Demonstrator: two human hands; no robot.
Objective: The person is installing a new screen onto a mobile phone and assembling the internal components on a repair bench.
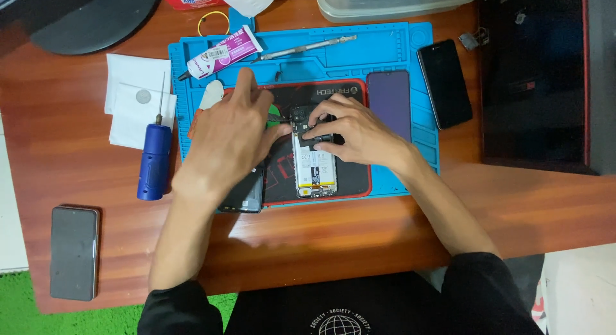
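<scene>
Nearest the camera, a dark phone lay face up at the left edge of the wooden tabletop, well apart from the work. Both forearms reached out to a black-and-red pad laid on a blue repair mat. On that pad lay the opened phone, back cover off, its white battery showing. The left hand was closed around a thin metal tool, apparently tweezers, with the tip just at the phone's upper end. The right hand lay over that same upper end, its fingers curled narrow and pressing on a small black part; whether they pinched it or only steadied it I could not tell. Doing this well probably called for the right hand to hold the phone still while the tip worked gently, without levering against the battery.

A dark cover lay half under the left wrist. Farther off were a blue screwdriver, a purple-and-white glue tube, a purple-tinted screen panel and a black phone. The hands hid the tool tip and whatever it touched, and the clear container at the top was cut off
</scene>
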